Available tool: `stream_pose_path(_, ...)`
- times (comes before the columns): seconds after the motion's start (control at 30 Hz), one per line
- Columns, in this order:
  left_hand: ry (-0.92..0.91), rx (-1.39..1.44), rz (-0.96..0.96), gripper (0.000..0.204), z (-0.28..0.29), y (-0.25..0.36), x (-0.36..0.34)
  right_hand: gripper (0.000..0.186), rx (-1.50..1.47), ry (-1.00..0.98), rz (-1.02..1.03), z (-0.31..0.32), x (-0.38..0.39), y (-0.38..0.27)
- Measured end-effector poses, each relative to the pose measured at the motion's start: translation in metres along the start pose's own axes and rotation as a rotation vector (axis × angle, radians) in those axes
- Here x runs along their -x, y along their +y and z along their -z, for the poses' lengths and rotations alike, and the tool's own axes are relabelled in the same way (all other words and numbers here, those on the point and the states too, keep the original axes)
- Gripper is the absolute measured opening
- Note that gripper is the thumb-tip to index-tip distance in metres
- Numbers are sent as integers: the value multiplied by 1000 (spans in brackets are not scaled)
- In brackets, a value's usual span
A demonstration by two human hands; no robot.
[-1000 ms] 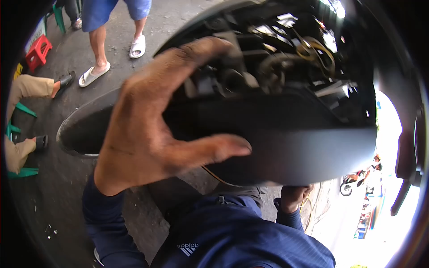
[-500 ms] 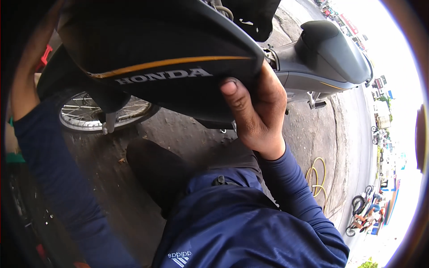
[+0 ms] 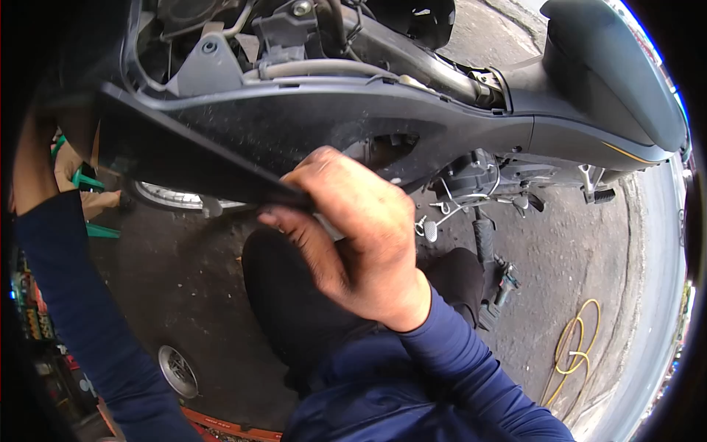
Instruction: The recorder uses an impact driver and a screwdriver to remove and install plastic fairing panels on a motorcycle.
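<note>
My right hand point(image 3: 361, 236) is closed around the edge of a dark motorcycle fairing panel point(image 3: 177, 147), thumb below and fingers above. The panel is seen nearly edge-on and tilts away from the grey motorcycle body point(image 3: 442, 121). My left hand reaches up to the far end of the panel at the upper left. Its wrist point(image 3: 33, 162) shows, but its fingers are hidden in shadow and behind the panel. Above the panel, the motorcycle's exposed frame shows a bracket point(image 3: 210, 62) with a bolt, plus hoses. The foot pedal point(image 3: 431, 230) and engine point(image 3: 471, 177) sit right of my hand.
A seated person's legs point(image 3: 68, 163) and a green stool point(image 3: 101, 230) are at the left. A round metal dish point(image 3: 179, 372) lies on the ground. At the right lie a dark hand tool point(image 3: 506, 283) and a coiled yellow hose point(image 3: 585, 357).
The panel has swung away from the motorcycle and tipped edge-on, uncovering the frame and hoses. My right hand has moved left and down with it, still gripping its edge.
</note>
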State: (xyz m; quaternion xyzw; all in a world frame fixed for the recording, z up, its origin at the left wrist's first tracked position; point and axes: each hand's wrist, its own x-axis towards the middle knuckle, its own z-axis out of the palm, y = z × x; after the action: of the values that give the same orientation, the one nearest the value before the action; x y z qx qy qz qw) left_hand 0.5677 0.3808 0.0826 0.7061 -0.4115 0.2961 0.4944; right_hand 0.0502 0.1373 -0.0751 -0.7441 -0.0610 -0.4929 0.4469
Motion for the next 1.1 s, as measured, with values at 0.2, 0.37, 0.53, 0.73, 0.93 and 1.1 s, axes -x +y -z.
stream_pose_path(0.2,26,-54,-31,70,-43,83,-14,23,-67,-8,-17,7,-1,3)
stream_pose_path(0.37,56,-76,-16,68,-90,167,30,22,-132,-28,-27,21,-7,10)
stream_pose_path(0.53,115,-101,-28,66,-86,213,42,29,-186,103,135,14,-60,34)
stream_pose_path(0.73,180,5,18,64,-97,207,42,23,194,-115,-223,-19,-101,20)
stream_pose_path(0.93,239,124,37,64,-67,245,99,24,-243,-213,-423,-3,-103,18)
stream_pose_path(1.1,243,258,132,63,-57,253,116,31,-152,-197,-233,5,-86,25)
